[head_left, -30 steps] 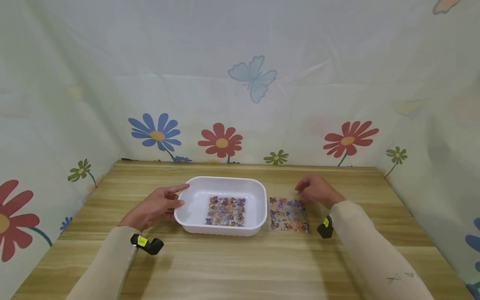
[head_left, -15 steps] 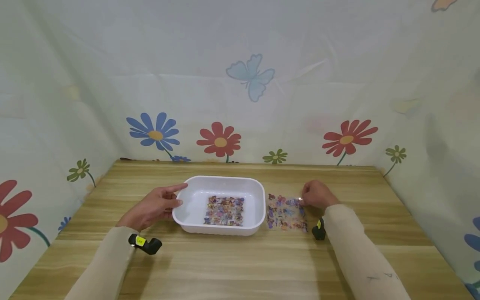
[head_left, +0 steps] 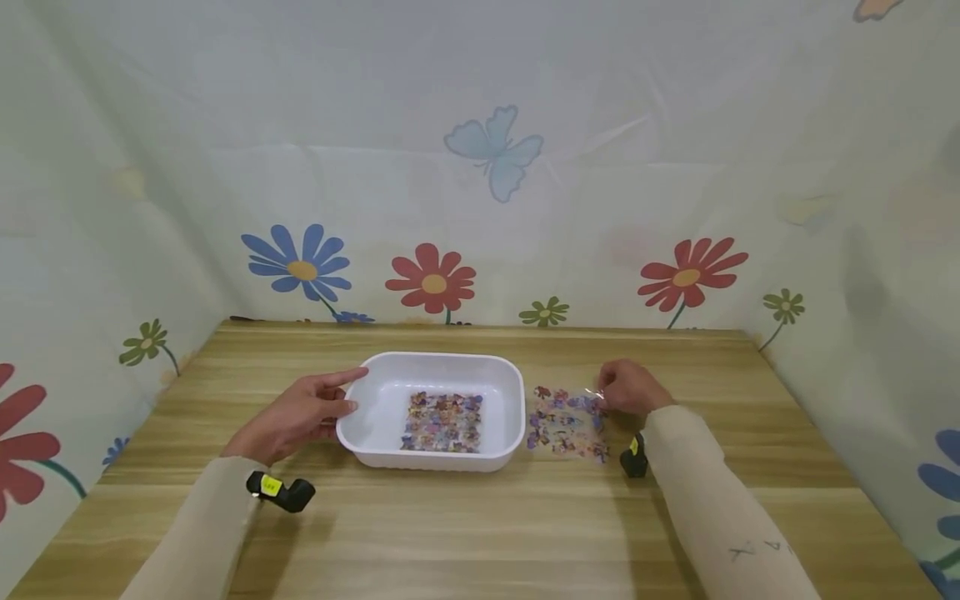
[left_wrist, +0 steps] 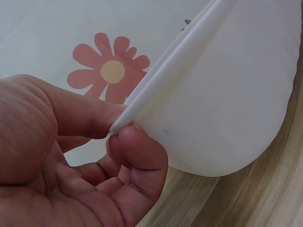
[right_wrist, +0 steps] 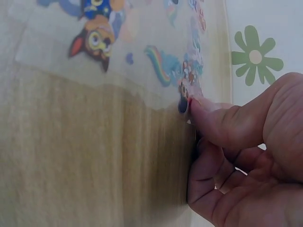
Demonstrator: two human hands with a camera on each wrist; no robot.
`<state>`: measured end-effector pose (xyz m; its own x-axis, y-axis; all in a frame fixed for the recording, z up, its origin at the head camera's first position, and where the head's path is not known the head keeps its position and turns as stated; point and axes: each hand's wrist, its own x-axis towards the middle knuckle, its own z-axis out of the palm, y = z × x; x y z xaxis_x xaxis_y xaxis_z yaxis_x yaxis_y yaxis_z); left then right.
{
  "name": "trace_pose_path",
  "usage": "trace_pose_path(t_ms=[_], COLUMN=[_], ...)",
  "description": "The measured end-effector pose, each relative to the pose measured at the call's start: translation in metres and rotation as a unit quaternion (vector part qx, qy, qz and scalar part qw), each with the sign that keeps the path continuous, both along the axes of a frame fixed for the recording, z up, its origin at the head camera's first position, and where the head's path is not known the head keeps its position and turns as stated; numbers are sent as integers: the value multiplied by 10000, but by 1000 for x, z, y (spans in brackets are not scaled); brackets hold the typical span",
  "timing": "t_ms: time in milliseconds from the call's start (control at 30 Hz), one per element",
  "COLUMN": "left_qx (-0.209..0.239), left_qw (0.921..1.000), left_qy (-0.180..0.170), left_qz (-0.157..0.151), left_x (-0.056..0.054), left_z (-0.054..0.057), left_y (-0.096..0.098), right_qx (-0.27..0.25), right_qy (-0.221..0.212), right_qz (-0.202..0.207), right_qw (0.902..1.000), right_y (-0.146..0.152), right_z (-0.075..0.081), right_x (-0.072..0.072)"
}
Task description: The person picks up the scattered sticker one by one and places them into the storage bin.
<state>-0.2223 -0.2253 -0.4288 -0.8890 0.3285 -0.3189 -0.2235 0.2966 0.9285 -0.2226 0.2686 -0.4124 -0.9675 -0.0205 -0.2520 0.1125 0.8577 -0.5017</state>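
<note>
A white rectangular basin (head_left: 367,429) with rounded corners stands on the wooden table, and a sheet of small colourful cartoon stickers (head_left: 444,423) lies inside it. My left hand (head_left: 294,415) holds the basin's left rim; the left wrist view shows the rim pinched between thumb and curled fingers. To the right of the basin is a second clear sticker sheet (head_left: 567,427) with cartoon characters. At that sheet's right edge, my right hand (head_left: 632,389) pinches it between thumb and forefinger, and the sheet's edge bends up a little there.
The wooden table (head_left: 450,533) runs back to a pale fabric backdrop (head_left: 360,192) printed with flowers and a butterfly. Black wrist cameras (head_left: 281,490) are strapped to both sleeves.
My right hand has come down from above the right sheet's far corner to its right edge and taken hold of it. The left hand keeps its grip on the basin.
</note>
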Motion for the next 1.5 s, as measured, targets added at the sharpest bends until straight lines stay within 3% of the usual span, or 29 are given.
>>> trace_pose_path(t_ms=[500,900,1200,1500], left_qx=[-60,-5,-37,-27], left_qw=[10000,10000,10000,9999], left_qy=[-35,-61,-7,-73], left_qz=[-43,-1,8,65], left_x=[0,0,2,2], left_z=[2,4,2,3], left_y=[1,1,2,2], right_qx=[-255,-262,-475,-1166], right_qy=[505,912,1064,853], right_qz=[6,204,89,-211], right_qw=[9984,9953,9932,9893], right_y=[6,14,17,17], right_z=[-15,-15,-20,-16], right_x=[-1,5,8,10])
